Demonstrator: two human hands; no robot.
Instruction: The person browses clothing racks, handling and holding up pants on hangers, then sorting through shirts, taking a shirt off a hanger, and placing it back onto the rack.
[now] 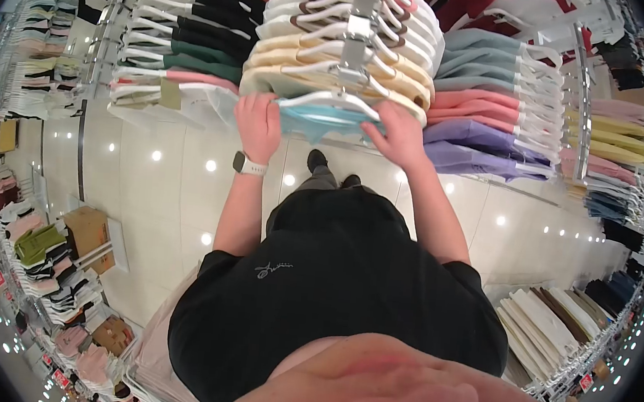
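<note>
A light blue top [317, 120] hangs on a white hanger [331, 98] at the front end of the middle rail. My left hand [257, 126], with a watch [248, 165] on its wrist, is closed around one shoulder of the top. At the opposite shoulder my right hand [397, 135] grips the fabric between thumb and fingers. Right behind it are cream tops [273, 63] on white hangers, with white ones farther back. The lower part of the blue top is hidden from this angle.
Black and green clothes [217, 42] hang left of the middle rail; purple tops [480, 147] and coral tops [472, 103] hang to its right. Cardboard boxes [88, 233] stand at the left on the tiled floor [168, 210]. Hanging trousers [541, 327] are at the lower right.
</note>
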